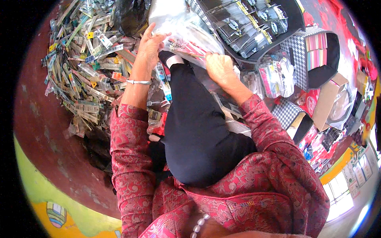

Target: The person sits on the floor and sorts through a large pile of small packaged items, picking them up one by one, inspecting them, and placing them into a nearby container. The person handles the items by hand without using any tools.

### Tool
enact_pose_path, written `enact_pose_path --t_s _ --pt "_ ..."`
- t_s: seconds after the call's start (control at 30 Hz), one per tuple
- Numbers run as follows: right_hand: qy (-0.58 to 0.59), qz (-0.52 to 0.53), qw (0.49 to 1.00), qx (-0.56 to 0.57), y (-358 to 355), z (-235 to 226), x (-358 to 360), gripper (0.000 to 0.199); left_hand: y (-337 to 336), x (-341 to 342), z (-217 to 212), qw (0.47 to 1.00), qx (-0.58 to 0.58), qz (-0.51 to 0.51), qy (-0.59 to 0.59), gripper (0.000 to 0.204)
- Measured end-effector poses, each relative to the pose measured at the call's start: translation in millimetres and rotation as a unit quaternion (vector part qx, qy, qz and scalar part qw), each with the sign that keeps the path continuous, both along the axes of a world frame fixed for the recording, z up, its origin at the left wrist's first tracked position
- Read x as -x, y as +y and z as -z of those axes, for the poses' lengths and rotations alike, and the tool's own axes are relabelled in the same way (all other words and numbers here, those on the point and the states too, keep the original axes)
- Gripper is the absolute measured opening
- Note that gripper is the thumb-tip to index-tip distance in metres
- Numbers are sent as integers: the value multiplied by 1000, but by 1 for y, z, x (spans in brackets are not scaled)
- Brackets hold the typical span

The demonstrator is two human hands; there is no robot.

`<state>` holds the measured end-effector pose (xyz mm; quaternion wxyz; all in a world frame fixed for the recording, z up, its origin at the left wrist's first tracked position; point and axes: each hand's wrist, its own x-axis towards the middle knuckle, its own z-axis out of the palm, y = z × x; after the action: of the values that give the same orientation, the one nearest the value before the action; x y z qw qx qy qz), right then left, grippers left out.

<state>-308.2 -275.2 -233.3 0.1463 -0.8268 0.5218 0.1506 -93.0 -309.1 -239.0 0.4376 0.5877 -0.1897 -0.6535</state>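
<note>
Maroon floor [35, 115] is cropped, right grip [219, 68] clutches glare-veiled bag [197, 32], left grip [149, 48] spread

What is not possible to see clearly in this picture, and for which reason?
In the head view:
Palm of the right hand: hidden by its own back.
Contents of the clear bag: partly blurred by folds and glare.
Black plastic: cut off by the top edge.
Print on the heaped slim packets: too small to read.

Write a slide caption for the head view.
Right hand gripping a clear plastic bag, left hand open close by, with a heap of slim packets at left.
</note>
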Motion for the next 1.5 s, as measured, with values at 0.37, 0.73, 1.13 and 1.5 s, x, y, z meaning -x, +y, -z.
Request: enact_pose_path --t_s 0.37,0.73,1.13,1.5 --pt "-59 -14 998 -4 -20 5 -17 21 -1 -1 -16 992 79 74 -63 54" --pt "-10 -125 992 -28 17 -20 34 28 0 -13 -32 986 38 101 -125 36" --pt "-190 -191 962 -35 18 -75 17 6 34 -67 -46 975 -11 118 -186 37" --pt "-204 -185 954 -114 45 -40 32 12 106 -40 -40 755 44 510 -410 47"
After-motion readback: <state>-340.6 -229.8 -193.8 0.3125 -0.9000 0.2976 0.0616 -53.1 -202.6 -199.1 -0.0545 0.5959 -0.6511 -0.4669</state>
